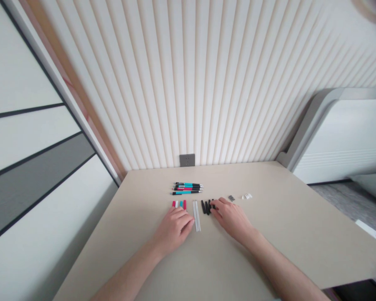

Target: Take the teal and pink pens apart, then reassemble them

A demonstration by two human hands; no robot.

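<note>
My left hand rests on the table with its fingers curled, just below short red, white and blue barrels and left of some thin clear-white tubes. Whether it holds anything is hidden. My right hand has its thumb and fingers at the right end of a row of short black pieces, touching the rightmost ones. Behind these, several assembled pens in blue, red and black lie side by side. Small dark metallic parts and small white parts lie right of the black pieces.
The beige table meets a ribbed white wall holding a dark socket. A white and grey cabinet stands at the left. On the right are a pale headboard and a bed.
</note>
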